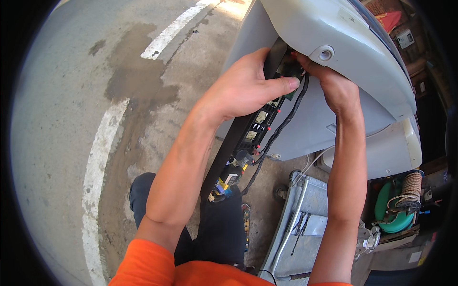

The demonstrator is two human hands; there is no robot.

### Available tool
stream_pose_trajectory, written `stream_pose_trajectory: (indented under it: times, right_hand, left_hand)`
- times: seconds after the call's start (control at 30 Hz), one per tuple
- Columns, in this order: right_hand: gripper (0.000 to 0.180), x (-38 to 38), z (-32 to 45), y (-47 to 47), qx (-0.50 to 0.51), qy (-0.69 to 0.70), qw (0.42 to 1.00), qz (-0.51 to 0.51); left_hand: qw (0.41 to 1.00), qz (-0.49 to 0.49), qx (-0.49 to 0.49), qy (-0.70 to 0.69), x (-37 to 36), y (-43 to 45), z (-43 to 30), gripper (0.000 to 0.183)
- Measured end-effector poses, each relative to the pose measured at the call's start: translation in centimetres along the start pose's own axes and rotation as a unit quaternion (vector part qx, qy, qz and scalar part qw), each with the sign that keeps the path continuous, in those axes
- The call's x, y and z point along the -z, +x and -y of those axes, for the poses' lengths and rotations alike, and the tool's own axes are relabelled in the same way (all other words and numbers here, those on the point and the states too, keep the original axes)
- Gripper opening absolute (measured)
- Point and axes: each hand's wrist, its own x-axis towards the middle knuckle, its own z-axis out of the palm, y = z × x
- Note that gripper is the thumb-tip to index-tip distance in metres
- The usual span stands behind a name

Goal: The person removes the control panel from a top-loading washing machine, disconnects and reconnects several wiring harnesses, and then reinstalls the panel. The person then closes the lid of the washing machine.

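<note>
My left hand (238,87) is wrapped around the upper part of a long black panel strip (229,152), its thumb pressed on the circuit board (252,135) mounted in it. Relays, red-tipped parts and a small digit display sit along the board. The strip slants down toward my knee. At its top end my right hand (338,84) reaches in under the edge of a light grey plastic appliance housing (322,21). Its fingertips are mostly hidden near a small red part, so its grip cannot be made out. A black-wrapped wire harness (282,127) runs down beside the board.
A metal platform trolley (311,239) stands right of my legs, with black cable ties (300,228) on it. Another circuit board (246,227) lies on the concrete. Farther right are a second pale appliance housing (384,148) and a green reel (390,211) beside wound hose.
</note>
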Motion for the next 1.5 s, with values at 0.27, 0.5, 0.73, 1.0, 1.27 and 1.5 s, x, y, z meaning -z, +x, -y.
stream_pose_trajectory:
  times: [0.27,0.5,0.73,1.0,1.27,1.5]
  right_hand:
    - [0.022,0.3,-0.5,-2.4,-0.060,0.319,0.945,-0.040]
    - [0.037,-0.2,0.2,-4.3,-0.035,0.219,0.975,-0.026]
    - [0.039,-1.3,-0.2,-5.4,-0.037,0.198,0.977,-0.072]
    - [0.032,-1.9,-0.7,-5.9,-0.031,0.205,0.974,-0.092]
    - [0.033,-2.0,-0.8,-6.5,-0.004,0.196,0.974,-0.110]
    - [0.037,-2.1,0.3,-6.6,-0.048,0.167,0.977,-0.122]
  left_hand:
    - [0.987,-0.023,0.108,-0.113,0.6,0.1,1.1,0.059]
    - [0.981,0.006,0.114,-0.159,1.6,-0.3,1.4,0.056]
    - [0.977,0.019,0.099,-0.189,1.7,-0.4,1.9,0.053]
    - [0.975,0.034,0.091,-0.197,1.9,-0.3,2.7,0.061]
    - [0.973,0.039,0.096,-0.208,2.0,-0.4,3.1,0.064]
    - [0.980,0.016,0.095,-0.172,1.7,-0.6,1.9,0.057]
